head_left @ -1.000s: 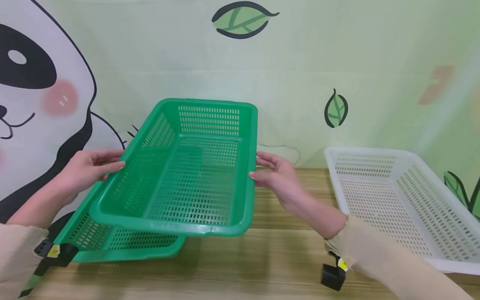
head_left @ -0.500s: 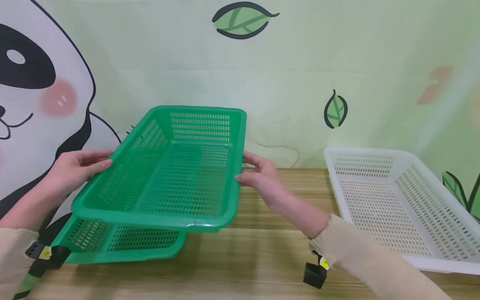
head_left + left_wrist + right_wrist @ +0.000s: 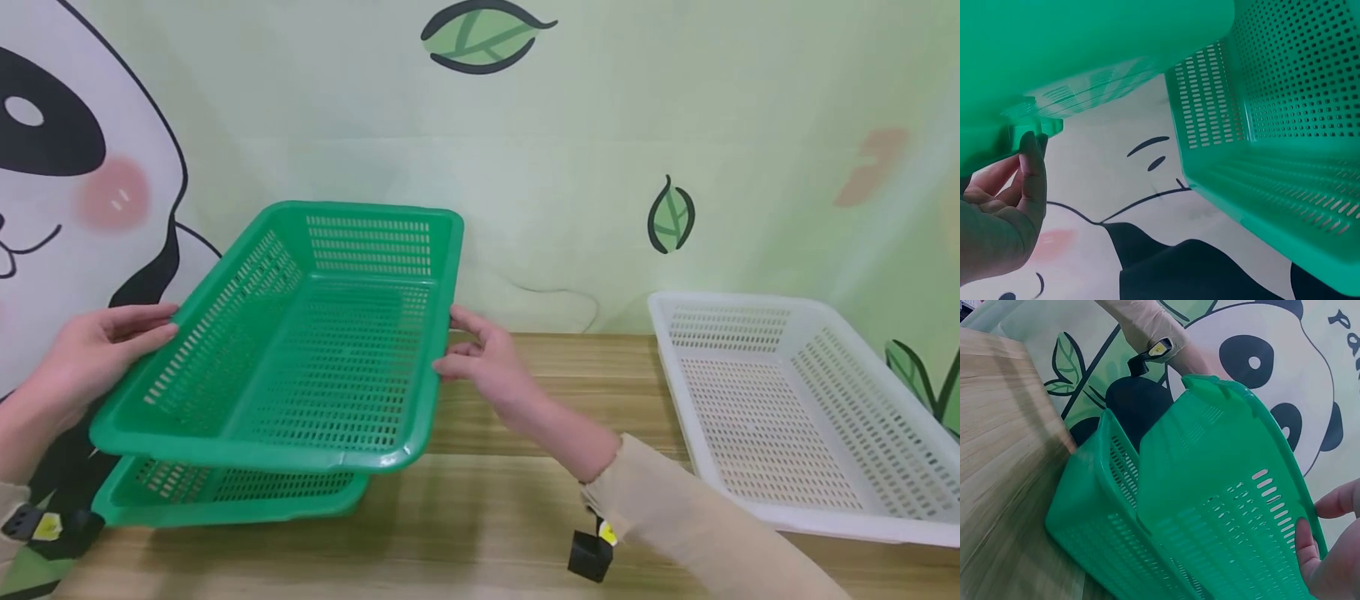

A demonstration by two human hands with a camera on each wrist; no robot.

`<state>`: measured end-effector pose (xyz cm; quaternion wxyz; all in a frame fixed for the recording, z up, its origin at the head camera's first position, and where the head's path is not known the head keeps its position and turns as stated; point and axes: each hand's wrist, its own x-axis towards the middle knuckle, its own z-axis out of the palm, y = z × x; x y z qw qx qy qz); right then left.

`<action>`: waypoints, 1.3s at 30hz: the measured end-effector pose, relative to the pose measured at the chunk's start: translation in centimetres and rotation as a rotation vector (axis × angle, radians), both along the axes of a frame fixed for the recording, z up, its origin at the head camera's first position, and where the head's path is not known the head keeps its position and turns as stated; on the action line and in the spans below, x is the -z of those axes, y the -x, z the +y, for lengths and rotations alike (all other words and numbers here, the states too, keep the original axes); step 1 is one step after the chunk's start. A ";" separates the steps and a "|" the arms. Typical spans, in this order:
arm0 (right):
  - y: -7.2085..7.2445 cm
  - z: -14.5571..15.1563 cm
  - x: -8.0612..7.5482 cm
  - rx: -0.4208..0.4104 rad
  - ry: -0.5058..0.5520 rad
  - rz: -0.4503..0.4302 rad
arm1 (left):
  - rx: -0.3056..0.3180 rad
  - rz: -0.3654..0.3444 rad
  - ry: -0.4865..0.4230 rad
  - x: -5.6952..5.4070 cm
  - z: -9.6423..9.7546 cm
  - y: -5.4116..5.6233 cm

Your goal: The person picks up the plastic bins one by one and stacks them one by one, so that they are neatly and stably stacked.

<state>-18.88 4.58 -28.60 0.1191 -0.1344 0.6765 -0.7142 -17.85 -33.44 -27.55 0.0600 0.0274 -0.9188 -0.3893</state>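
Observation:
Two hands hold a green plastic basket (image 3: 337, 350) up in the air, tilted, with its inside bare. The left hand (image 3: 97, 350) pinches its left rim; in the left wrist view, the thumb and fingers of that hand (image 3: 1013, 206) grip the rim from its outer side. The right hand (image 3: 487, 362) pinches the right rim, its thumb (image 3: 1307, 547) against the basket wall in the right wrist view. Below stands a second green basket (image 3: 247, 508) on the table, mostly hidden in the head view by the raised one. Its perforated inside (image 3: 1297, 94) shows in the left wrist view.
A white perforated basket (image 3: 765, 417) stands on the right of the wooden table (image 3: 525, 500). Behind the table hangs a light green cloth (image 3: 555, 167) printed with a panda and leaves. A thin cord (image 3: 547, 290) lies against it.
Both hands have carried the raised green basket to the left, further over the lower green basket. The lower basket and the white one have stayed in place.

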 end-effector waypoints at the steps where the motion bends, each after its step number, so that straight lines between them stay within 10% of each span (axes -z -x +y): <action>1: 0.0 -0.2 0.1 -0.004 -0.004 0.011 | -0.012 0.006 0.003 0.1 -0.2 -0.1; 25: 0.5 -3.6 1.4 -0.093 -0.046 0.012 | -0.204 0.009 0.066 1.0 -3.5 -0.6; 39: 1.1 -4.9 3.6 -0.111 -0.085 -0.056 | -0.142 0.000 0.137 3.6 -5.0 -0.8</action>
